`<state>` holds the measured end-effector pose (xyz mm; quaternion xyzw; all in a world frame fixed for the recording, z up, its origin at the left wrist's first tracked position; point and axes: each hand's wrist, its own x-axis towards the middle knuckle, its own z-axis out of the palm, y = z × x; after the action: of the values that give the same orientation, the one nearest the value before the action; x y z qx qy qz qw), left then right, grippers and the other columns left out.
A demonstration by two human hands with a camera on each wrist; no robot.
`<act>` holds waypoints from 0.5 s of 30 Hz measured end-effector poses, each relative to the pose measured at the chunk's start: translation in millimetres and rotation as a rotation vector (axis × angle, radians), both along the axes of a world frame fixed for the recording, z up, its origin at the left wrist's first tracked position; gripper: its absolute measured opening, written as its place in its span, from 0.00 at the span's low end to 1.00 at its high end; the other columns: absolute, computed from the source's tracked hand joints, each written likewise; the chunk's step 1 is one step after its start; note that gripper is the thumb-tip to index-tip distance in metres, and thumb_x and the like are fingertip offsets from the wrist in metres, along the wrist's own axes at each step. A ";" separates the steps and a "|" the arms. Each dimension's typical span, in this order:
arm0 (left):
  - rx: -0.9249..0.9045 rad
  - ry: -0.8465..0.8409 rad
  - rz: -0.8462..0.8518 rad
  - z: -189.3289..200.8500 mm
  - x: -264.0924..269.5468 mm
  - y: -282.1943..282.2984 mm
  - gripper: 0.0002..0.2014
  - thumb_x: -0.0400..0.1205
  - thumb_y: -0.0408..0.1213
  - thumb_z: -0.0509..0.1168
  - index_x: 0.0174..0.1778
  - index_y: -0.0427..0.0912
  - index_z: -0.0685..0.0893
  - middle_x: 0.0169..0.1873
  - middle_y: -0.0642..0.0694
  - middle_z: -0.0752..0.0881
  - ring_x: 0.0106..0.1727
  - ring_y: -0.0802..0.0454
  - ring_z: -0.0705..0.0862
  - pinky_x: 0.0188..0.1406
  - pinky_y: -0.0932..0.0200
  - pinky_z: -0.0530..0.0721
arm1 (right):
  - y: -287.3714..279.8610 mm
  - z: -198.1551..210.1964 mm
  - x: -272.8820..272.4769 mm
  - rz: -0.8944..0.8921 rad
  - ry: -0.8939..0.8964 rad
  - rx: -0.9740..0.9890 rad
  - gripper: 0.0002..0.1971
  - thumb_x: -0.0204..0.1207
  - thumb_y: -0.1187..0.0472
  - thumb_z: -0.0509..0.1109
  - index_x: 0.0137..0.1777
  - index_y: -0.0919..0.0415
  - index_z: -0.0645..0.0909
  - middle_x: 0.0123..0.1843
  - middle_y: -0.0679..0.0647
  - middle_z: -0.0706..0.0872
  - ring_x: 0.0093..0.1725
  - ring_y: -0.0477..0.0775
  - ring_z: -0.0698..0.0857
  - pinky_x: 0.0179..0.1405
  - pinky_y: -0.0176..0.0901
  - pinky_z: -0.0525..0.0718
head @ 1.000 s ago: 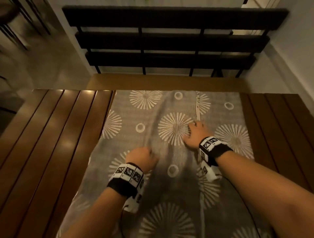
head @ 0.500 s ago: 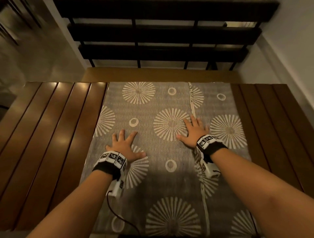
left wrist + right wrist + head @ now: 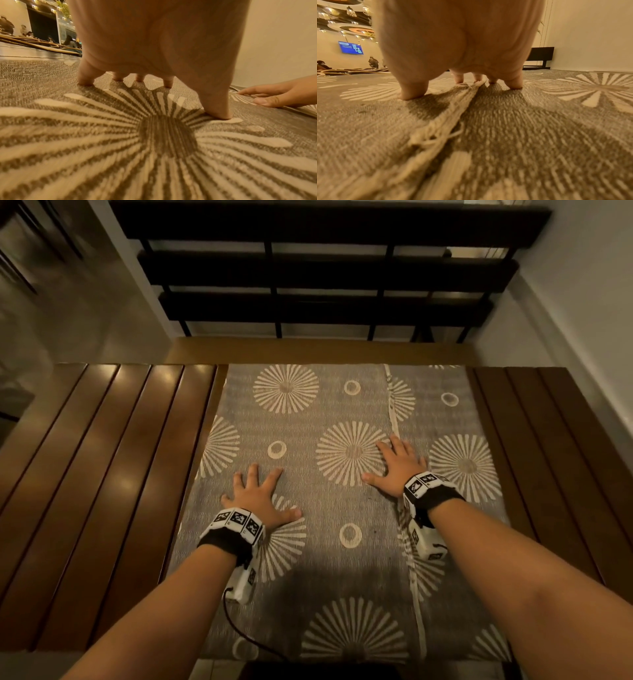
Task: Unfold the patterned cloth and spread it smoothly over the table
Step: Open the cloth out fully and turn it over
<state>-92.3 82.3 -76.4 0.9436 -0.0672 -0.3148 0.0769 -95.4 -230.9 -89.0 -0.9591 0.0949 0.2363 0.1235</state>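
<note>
The grey cloth [image 3: 329, 501] with pale sunburst and ring patterns lies spread flat across the middle of the slatted wooden table [image 3: 102, 474]. My left hand [image 3: 257, 498] presses on it near its left edge, fingers straight and splayed. My right hand [image 3: 397, 467] lies flat, fingers spread, over a pale frayed seam [image 3: 394, 412] that runs down the cloth's right part. In the left wrist view the left hand's fingertips [image 3: 85, 81] touch the cloth [image 3: 154, 148], and the right hand [image 3: 274, 94] shows at the right. The right wrist view has fingertips [image 3: 412, 93] either side of the seam [image 3: 447, 121].
Bare dark wood slats flank the cloth on the left and right [image 3: 548, 457]. A dark slatted bench [image 3: 325, 275] stands beyond the table's far edge, with a white wall [image 3: 582, 302] at the right. A black cable [image 3: 239, 628] trails from my left wrist.
My left hand has gone from curled on the cloth to flat and has slid left and toward me. The right hand flattened and has stayed over the seam. The cloth's central crease is gone.
</note>
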 end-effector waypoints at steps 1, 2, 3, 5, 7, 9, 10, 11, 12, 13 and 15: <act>-0.004 0.005 -0.004 -0.1 -0.6 -1.8 0.52 0.65 0.78 0.62 0.80 0.71 0.41 0.85 0.49 0.36 0.84 0.33 0.38 0.75 0.21 0.52 | -2.0 0.4 -2.1 -0.001 -0.001 0.000 0.48 0.70 0.26 0.61 0.85 0.43 0.45 0.87 0.49 0.39 0.86 0.62 0.43 0.80 0.72 0.47; -0.007 0.009 -0.007 0.2 -0.7 -3.2 0.52 0.64 0.79 0.62 0.80 0.71 0.41 0.85 0.49 0.36 0.84 0.33 0.38 0.75 0.21 0.52 | -3.4 0.8 -3.4 -0.002 0.000 0.000 0.48 0.70 0.26 0.61 0.85 0.43 0.45 0.87 0.49 0.39 0.86 0.62 0.43 0.80 0.72 0.47; -0.009 0.011 -0.009 0.4 -0.6 -3.9 0.52 0.64 0.79 0.62 0.80 0.72 0.41 0.85 0.49 0.36 0.84 0.33 0.38 0.75 0.21 0.51 | -4.2 0.9 -4.2 -0.002 0.002 0.003 0.48 0.71 0.27 0.61 0.85 0.43 0.45 0.87 0.49 0.39 0.86 0.62 0.43 0.81 0.72 0.48; -0.015 0.010 0.001 1.0 -0.5 -4.3 0.52 0.64 0.78 0.62 0.80 0.72 0.42 0.85 0.49 0.36 0.84 0.33 0.38 0.75 0.21 0.51 | -4.5 1.2 -3.6 -0.002 0.002 0.004 0.48 0.71 0.27 0.60 0.85 0.44 0.45 0.87 0.50 0.39 0.86 0.62 0.42 0.81 0.71 0.48; -0.025 0.003 0.010 1.9 -1.1 -4.3 0.51 0.65 0.78 0.62 0.80 0.72 0.42 0.85 0.50 0.36 0.84 0.34 0.38 0.75 0.21 0.51 | -3.9 0.9 -2.7 -0.001 0.000 -0.004 0.48 0.71 0.27 0.61 0.85 0.44 0.45 0.87 0.50 0.39 0.85 0.63 0.43 0.81 0.71 0.48; -0.027 0.004 0.015 3.3 -3.5 -4.8 0.51 0.65 0.78 0.62 0.80 0.72 0.43 0.85 0.50 0.37 0.84 0.34 0.38 0.75 0.21 0.51 | -3.7 -0.2 -2.9 -0.002 -0.003 -0.008 0.48 0.70 0.26 0.61 0.85 0.45 0.45 0.87 0.50 0.40 0.85 0.63 0.43 0.80 0.72 0.48; -0.024 0.010 0.017 3.8 -3.6 -5.2 0.51 0.65 0.78 0.63 0.80 0.72 0.43 0.85 0.50 0.37 0.84 0.34 0.38 0.75 0.21 0.52 | -4.0 -0.5 -2.5 0.001 -0.007 -0.011 0.49 0.70 0.26 0.61 0.85 0.45 0.46 0.87 0.51 0.41 0.85 0.63 0.44 0.80 0.72 0.49; -0.015 0.019 0.022 4.3 -2.4 -6.1 0.52 0.64 0.77 0.63 0.80 0.72 0.43 0.85 0.50 0.38 0.84 0.34 0.39 0.75 0.21 0.53 | -5.0 0.5 -1.1 0.008 -0.009 -0.011 0.49 0.69 0.26 0.62 0.84 0.46 0.47 0.87 0.51 0.42 0.85 0.64 0.45 0.80 0.73 0.51; 0.006 0.024 0.025 5.5 -0.8 -8.7 0.52 0.64 0.77 0.64 0.80 0.70 0.44 0.85 0.49 0.39 0.84 0.33 0.40 0.74 0.21 0.55 | -6.5 3.4 1.6 0.018 -0.008 -0.005 0.50 0.68 0.26 0.63 0.84 0.47 0.49 0.87 0.53 0.45 0.84 0.65 0.48 0.79 0.73 0.53; 0.042 0.013 0.020 9.1 0.8 -12.2 0.52 0.64 0.76 0.65 0.81 0.68 0.46 0.85 0.47 0.43 0.84 0.32 0.44 0.73 0.22 0.58 | -6.9 5.7 7.3 0.028 0.000 0.007 0.50 0.66 0.27 0.65 0.84 0.49 0.52 0.86 0.55 0.49 0.83 0.67 0.51 0.78 0.72 0.58; 0.105 -0.092 -0.057 19.6 -3.3 -34.0 0.47 0.68 0.70 0.67 0.80 0.59 0.55 0.81 0.40 0.59 0.79 0.32 0.61 0.69 0.28 0.68 | -10.2 13.3 20.0 0.015 0.004 0.049 0.48 0.66 0.33 0.72 0.82 0.54 0.58 0.82 0.59 0.57 0.79 0.68 0.61 0.76 0.66 0.67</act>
<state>-95.6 48.3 -56.8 0.9575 -0.0808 -0.2763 0.0151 -75.4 -241.1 -75.7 -0.9560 0.0824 0.2415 0.1450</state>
